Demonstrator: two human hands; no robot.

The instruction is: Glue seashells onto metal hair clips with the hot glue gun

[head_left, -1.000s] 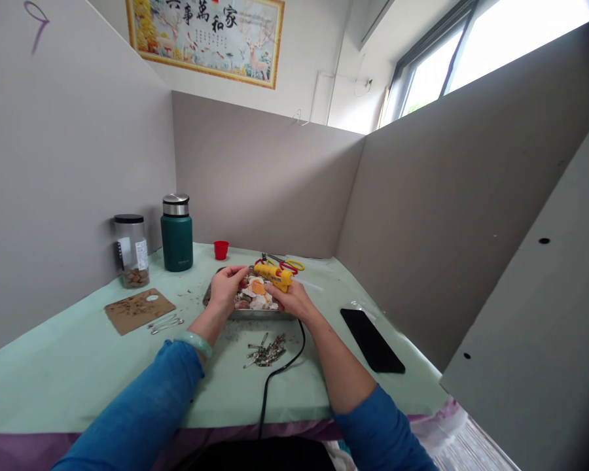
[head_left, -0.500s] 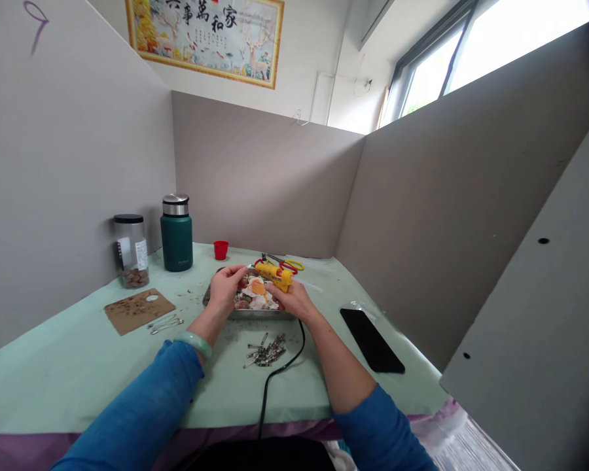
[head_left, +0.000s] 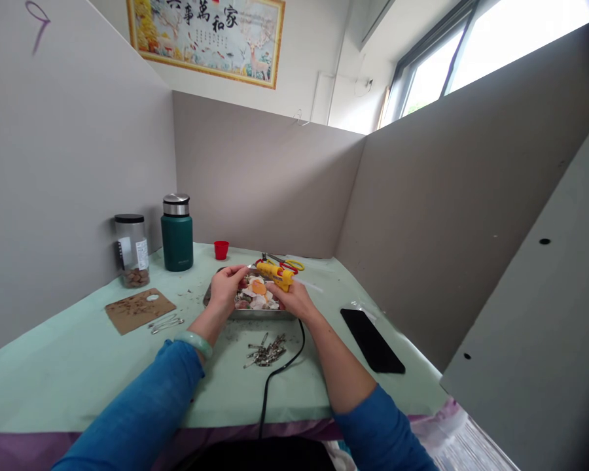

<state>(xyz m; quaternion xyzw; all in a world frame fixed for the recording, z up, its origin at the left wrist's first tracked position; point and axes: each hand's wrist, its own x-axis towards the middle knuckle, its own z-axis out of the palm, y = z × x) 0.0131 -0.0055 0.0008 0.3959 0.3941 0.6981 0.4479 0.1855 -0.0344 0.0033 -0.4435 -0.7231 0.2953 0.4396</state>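
My right hand [head_left: 294, 299] is closed around the handle of a yellow hot glue gun [head_left: 273, 273], its nozzle pointing left. A clear glue stick [head_left: 308, 285] juts from the gun's back end. My left hand [head_left: 228, 286], with a pale green bangle on the wrist, pinches something too small to make out right at the nozzle. Under both hands sits a metal tray [head_left: 262, 314] with shells and an orange piece [head_left: 258, 287] in it. The hands cover parts of the tray.
A pile of small metal pins [head_left: 266, 351] and the black cord [head_left: 269, 379] lie in front. Leftward are a brown card [head_left: 140, 310], a green flask [head_left: 177, 242] and a jar [head_left: 132, 252]. Behind stand a red cup [head_left: 220, 249] and scissors [head_left: 292, 265]; a black phone [head_left: 372, 340] lies right.
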